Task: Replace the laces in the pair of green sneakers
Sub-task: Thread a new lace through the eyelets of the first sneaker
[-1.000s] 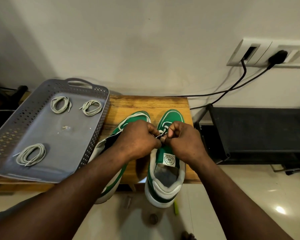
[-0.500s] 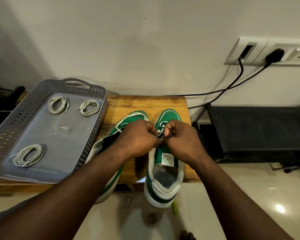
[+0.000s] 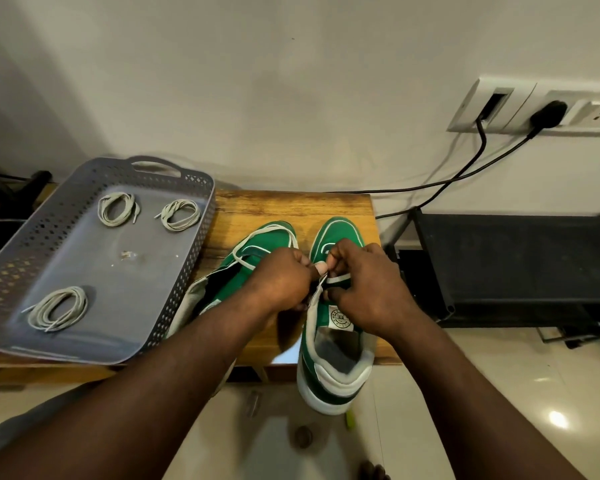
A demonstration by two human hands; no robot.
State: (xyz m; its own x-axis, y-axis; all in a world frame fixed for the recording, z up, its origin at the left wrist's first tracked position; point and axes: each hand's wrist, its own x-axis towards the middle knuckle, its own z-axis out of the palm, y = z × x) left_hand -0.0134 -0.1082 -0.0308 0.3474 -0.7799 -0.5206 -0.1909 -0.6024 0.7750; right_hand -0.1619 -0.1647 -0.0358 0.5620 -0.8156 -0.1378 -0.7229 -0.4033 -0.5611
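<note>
Two green sneakers stand side by side on a small wooden table (image 3: 291, 206), heels hanging over its front edge. The right sneaker (image 3: 336, 358) shows its tongue label and grey lining. My left hand (image 3: 281, 278) and right hand (image 3: 364, 282) meet over its eyelets, both pinching a white lace (image 3: 336, 279). A loop of that lace (image 3: 257, 237) trails across the toe of the left sneaker (image 3: 264, 251), much of which my left forearm hides.
A grey perforated tray (image 3: 187, 271) on the left holds three coiled pale laces (image 3: 59, 308). A black rack (image 3: 513, 268) stands right of the table. Two black cables (image 3: 465, 171) run from a wall socket (image 3: 534, 109). Glossy floor tiles lie below.
Both hands stayed over the right sneaker. A white lace loop now lies drawn out across the left sneaker's toe, and a short lace stretch shows between my fingertips.
</note>
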